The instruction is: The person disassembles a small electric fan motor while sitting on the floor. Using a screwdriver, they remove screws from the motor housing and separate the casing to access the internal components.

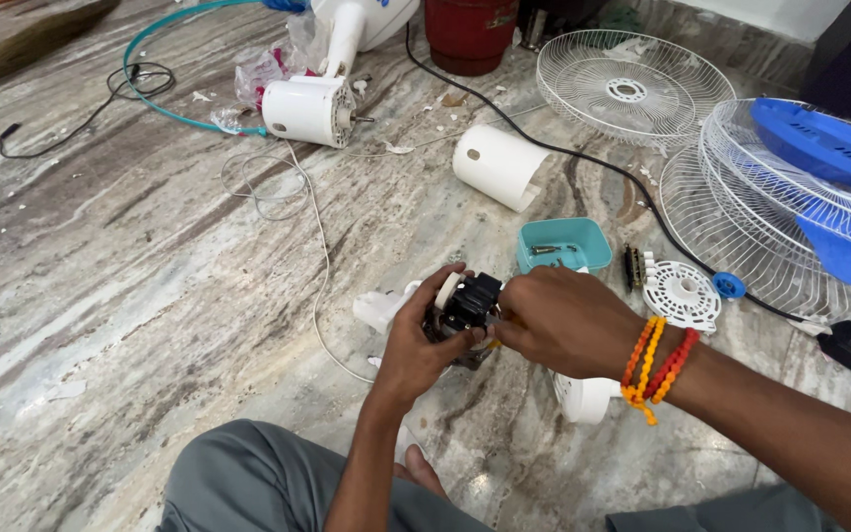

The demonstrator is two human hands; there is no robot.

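Marbled grey stone floor [150, 296] all round, parts spread everywhere. Near centre, the left hand [421, 340] cups a small black fan motor block [465, 310], its grip wrapped round the body, while the right hand [558, 320] pinches at the block's right side. The strip-down looks well along: white wire fan guards [632, 89] lie far right with the blue plastic blade [824, 148], a white cylindrical motor cover [497, 165] lies loose, screws sit in a teal plastic tray [583, 236]. Another white motor housing [307, 110] waits far left; nothing looks reassembled.
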